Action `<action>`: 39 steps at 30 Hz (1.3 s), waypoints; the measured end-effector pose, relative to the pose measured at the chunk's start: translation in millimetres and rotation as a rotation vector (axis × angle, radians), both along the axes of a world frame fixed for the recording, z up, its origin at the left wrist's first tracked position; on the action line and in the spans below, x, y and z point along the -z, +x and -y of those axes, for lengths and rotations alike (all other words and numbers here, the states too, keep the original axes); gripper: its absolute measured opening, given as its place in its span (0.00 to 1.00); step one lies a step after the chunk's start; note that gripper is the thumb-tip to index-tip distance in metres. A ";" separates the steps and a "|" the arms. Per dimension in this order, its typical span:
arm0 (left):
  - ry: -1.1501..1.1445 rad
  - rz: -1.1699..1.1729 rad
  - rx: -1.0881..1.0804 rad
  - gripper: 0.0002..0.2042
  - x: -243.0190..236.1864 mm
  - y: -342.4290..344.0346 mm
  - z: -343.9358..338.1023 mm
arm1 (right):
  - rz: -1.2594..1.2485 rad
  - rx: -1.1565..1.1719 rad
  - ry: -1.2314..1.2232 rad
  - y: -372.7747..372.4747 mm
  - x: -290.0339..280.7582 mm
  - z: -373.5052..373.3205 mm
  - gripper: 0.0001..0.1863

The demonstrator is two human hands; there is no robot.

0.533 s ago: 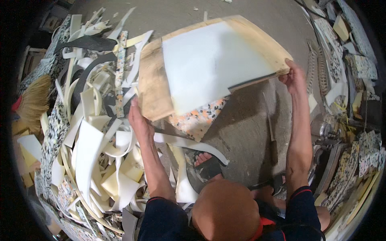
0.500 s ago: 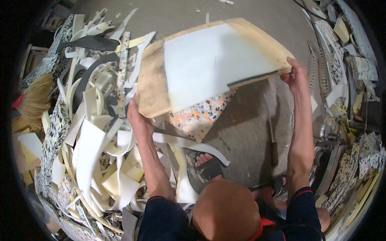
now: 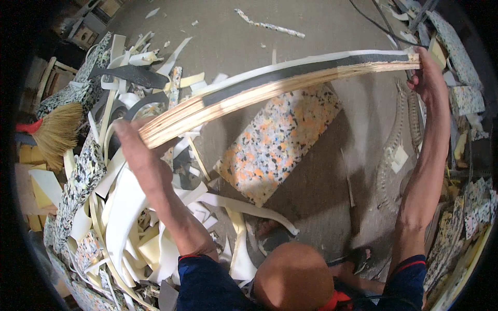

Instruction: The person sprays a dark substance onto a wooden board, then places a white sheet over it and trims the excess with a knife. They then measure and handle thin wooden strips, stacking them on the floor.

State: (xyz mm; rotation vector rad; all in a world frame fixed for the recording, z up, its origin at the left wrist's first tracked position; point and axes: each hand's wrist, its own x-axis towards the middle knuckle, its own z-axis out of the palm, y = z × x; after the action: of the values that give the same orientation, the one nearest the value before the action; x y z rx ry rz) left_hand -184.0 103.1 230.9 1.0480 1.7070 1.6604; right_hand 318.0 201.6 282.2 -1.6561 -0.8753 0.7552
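Note:
Between my two hands a curved plywood panel (image 3: 259, 95) is held up, edge toward me, its stacked wood layers showing. Along its upper side run a dark grey strip and a thin white foam layer (image 3: 311, 59). My left hand (image 3: 139, 147) is closed around the panel's left end, and my right hand (image 3: 428, 78) grips the right end, higher and farther off. Beneath the panel a speckled foam block (image 3: 282, 142) in orange, black and white lies on the floor. The panel's broad faces are mostly hidden from this angle.
White and yellow foam offcuts (image 3: 124, 207) are heaped at the left, beside a straw broom (image 3: 59, 132). A long knife (image 3: 349, 179) lies on the floor right of the block. Spring-like strips (image 3: 389, 155) and stacked foam (image 3: 461, 228) line the right. A speckled strip (image 3: 270, 25) lies farther off.
The panel has tipped from showing its white-covered broad face to showing its layered edge. My hands have moved farther apart, uncovering more of the speckled block.

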 end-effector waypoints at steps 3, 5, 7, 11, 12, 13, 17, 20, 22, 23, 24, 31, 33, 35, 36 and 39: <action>-0.163 -0.184 0.007 0.43 2.1 24.7 -27.7 | 0.046 -0.040 -0.088 29.3 20.2 -31.1 0.22; -0.212 -0.371 -0.136 0.41 33.0 8.5 -55.9 | -0.046 -0.067 -0.127 10.4 57.8 -53.9 0.27; -0.179 -0.344 -0.175 0.42 40.1 5.2 -70.5 | -0.089 -0.058 0.074 4.6 67.7 -54.7 0.33; 0.093 -0.439 -0.268 0.31 40.0 -3.7 -88.1 | -0.019 -0.032 0.172 -34.8 93.4 3.6 0.33; 0.243 -0.439 -0.262 0.28 34.4 4.2 -94.8 | 0.209 -0.136 0.055 -18.0 115.7 25.2 0.33; 0.384 -0.437 -0.250 0.25 28.6 17.8 -99.2 | 0.437 -0.234 -0.076 2.8 147.2 52.7 0.34; 0.601 -0.198 -0.216 0.16 27.0 33.0 -119.0 | 0.901 -0.615 -0.536 17.4 245.9 212.9 0.34; 0.629 -0.382 -0.295 0.10 15.5 29.1 -125.4 | 0.946 -0.717 -0.935 -0.7 287.4 292.2 0.28; 0.684 -0.648 -0.369 0.07 8.5 21.1 -130.8 | 0.939 -0.619 -0.806 -8.9 295.9 321.3 0.25; 0.712 -0.677 -0.323 0.07 5.1 22.2 -130.7 | 0.932 -0.568 -0.743 -11.1 300.2 329.4 0.24; 0.736 -0.688 -0.272 0.07 0.7 32.8 -129.8 | 0.908 -0.542 -0.731 -8.3 302.8 335.8 0.23; 0.962 -1.025 -0.182 0.06 -2.6 26.5 -149.4 | 0.871 -0.531 -0.841 7.1 302.8 356.1 0.23; 0.962 -1.154 -0.167 0.07 -8.2 26.8 -152.7 | 0.858 -0.560 -0.947 9.3 300.2 359.1 0.24; 0.862 -1.198 -0.195 0.07 -11.7 32.9 -155.7 | 0.849 -0.579 -0.909 11.6 294.7 360.3 0.25; 0.793 -1.206 -0.205 0.06 -12.7 34.7 -155.1 | 0.838 -0.598 -0.887 7.1 290.2 358.9 0.25; 0.624 -0.904 -0.088 0.06 -18.5 37.5 -150.7 | 0.915 -0.529 -0.211 2.6 265.2 336.7 0.24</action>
State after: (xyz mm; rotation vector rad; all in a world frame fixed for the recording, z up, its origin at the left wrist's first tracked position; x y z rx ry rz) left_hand -146.5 253.8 249.4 2.3158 1.7429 1.9877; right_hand 320.6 -135.0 17.0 -1.9990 -1.9855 0.4029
